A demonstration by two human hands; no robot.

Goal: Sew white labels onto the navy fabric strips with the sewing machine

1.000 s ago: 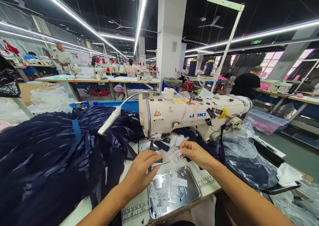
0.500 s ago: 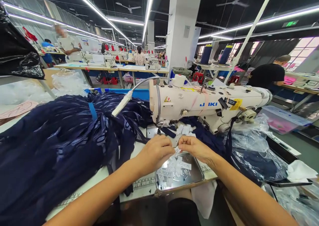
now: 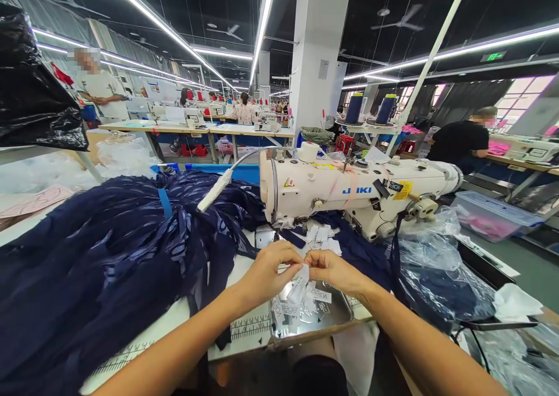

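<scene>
My left hand and my right hand meet in front of the sewing machine, fingertips almost touching. Both pinch a small white label at its upper end; it hangs down between them. Below lies a shiny metal plate with several loose printed labels scattered over it. Another heap of white labels sits beyond my fingers, beside the machine's needle area. Fine detail at the fingertips is too small to make out.
A big bundle of navy fabric, tied with a blue band, covers the left side. More navy fabric runs under the machine. Clear plastic bags lie at right. A flexible lamp reaches in. Other people work farther back.
My hands have drawn closer together, and the white label between them now shows more fully. The whole view has shifted slightly with my head.
</scene>
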